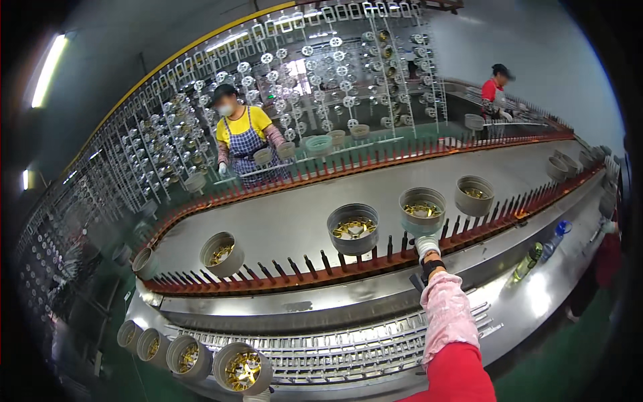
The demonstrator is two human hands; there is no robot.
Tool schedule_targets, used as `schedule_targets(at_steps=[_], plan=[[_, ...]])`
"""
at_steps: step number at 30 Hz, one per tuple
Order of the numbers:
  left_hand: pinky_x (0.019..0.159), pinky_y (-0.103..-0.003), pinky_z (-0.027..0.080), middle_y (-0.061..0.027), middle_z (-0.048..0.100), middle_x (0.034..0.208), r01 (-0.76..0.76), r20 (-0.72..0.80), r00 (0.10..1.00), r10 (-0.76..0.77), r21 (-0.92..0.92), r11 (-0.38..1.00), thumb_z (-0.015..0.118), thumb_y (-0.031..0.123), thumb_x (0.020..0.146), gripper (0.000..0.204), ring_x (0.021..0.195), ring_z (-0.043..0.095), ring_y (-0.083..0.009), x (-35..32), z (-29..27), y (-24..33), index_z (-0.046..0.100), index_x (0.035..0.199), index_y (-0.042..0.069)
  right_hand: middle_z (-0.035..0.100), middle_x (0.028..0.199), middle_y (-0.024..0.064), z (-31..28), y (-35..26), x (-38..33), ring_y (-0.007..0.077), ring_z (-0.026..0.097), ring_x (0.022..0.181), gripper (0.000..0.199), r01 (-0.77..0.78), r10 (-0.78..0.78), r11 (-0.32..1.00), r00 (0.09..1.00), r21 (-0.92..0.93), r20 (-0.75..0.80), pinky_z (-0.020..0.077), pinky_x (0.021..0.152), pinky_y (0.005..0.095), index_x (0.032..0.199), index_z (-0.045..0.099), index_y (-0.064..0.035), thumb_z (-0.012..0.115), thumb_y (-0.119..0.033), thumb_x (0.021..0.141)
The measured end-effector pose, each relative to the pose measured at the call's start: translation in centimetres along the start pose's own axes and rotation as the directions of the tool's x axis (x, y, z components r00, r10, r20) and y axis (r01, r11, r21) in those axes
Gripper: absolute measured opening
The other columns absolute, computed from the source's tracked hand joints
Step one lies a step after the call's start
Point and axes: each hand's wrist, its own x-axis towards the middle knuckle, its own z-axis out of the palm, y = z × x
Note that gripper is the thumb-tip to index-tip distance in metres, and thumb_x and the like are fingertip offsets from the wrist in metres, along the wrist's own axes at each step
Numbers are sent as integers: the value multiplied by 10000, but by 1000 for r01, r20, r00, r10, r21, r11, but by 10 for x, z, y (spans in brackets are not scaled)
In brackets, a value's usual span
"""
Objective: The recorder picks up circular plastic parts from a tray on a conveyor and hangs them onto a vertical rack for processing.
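My right hand (426, 247), in a white glove, reaches across the near row of spindles. It closes at the base of a round grey tub (420, 225) with gold spoked pieces inside; the fingers are partly hidden. Beside it on the near row stand another grey tub (335, 244) to the left and one (463, 201) to the right, also with gold pieces. At the lower edge, a bit of my white-gloved left hand (258, 396) shows right against the base of a similar tub (222, 380); its fingers are hidden.
Several tubs (124, 343) line the lower left beside a rack of metal bars (328, 352). A steel table (295, 208) lies inside the spindle loop. Bottles (529, 258) stand at right. A co-worker in yellow (249, 124) and one in red (491, 90) work across the line.
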Motion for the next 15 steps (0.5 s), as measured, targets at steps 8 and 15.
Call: schedule_targets(at_steps=[8, 15], plan=[[903, -425, 348, -164, 524, 1065, -61, 31, 998, 57, 142, 988, 406, 97, 791, 295, 1004, 476, -333, 43, -35, 113, 509, 1064, 57, 597, 948, 141, -39, 60, -16, 275, 576, 867, 259, 202, -388, 919, 623, -339, -679, 451, 741, 375, 973, 589, -95, 434, -217, 805], [745, -387, 405, -115, 586, 837, 85, -77, 992, -103, -207, 975, 370, 217, 886, 237, 841, 535, -274, 50, 16, 74, 534, 944, 56, 541, 600, 9, -115, 8, -77, 57, 483, 490, 262, 575, -334, 718, 779, 392, -530, 361, 418, 188, 875, 580, -51, 375, -213, 884]])
